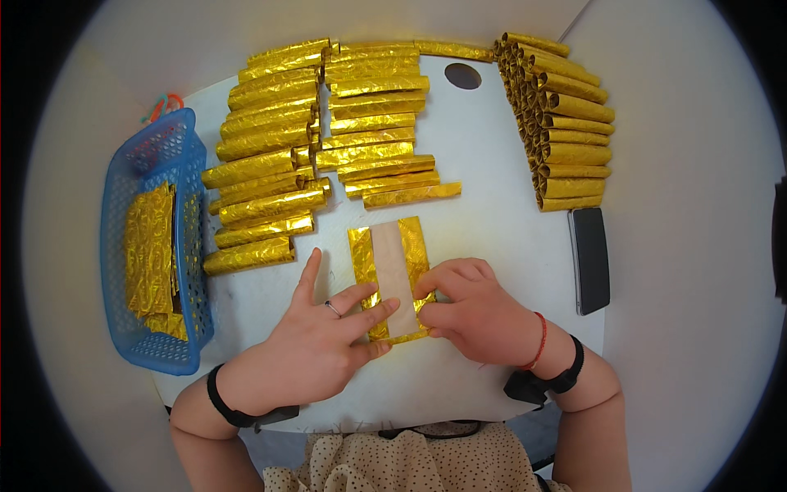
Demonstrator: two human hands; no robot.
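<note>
A sheet of gold foil paper lies in front of me, its two long sides folded in over a beige middle strip. Its near edge is turned up in a narrow gold fold. My left hand rests on the sheet's left side, fingers spread and index finger lifted away. On the right side, my right hand has curled fingers pinching the sheet's lower right edge. Beyond the sheet lie rolled gold paper tubes in a column, the nearest close to its far edge.
At the left stands a blue perforated basket holding gold foil sheets. More rolled gold tubes form a heap beside it. A stack of gold tubes and a black phone sit at the right. The white table has a round dark hole.
</note>
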